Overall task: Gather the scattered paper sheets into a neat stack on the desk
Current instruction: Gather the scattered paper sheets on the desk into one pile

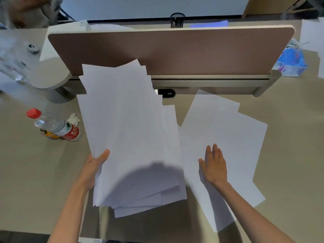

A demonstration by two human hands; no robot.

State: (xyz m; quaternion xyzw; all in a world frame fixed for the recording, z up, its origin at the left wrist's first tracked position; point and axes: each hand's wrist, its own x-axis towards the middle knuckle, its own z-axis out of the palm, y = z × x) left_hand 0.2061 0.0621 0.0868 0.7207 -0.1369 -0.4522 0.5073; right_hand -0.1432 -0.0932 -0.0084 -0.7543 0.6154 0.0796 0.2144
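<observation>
Beige table (pixel 35 172): your left hand (pixel 95 165) pinches the ragged bundle (pixel 126 128); with your flat, open right hand (pixel 214 165), slide the loose sheets (pixel 228 128) beneath it

White sheets (pixel 126 120), beige desk (pixel 35 163), brown divider (pixel 175 50), clear bottle (pixel 57 128) w/ red cap+label.

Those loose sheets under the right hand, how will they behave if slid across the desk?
Probably light and slippery: the loose sheets lie flat and fanned on the smooth desk, so they may slide apart rather than together under the right hand. Likely floppy once lifted; the bundle pinched by the left hand splays at its edges.
</observation>
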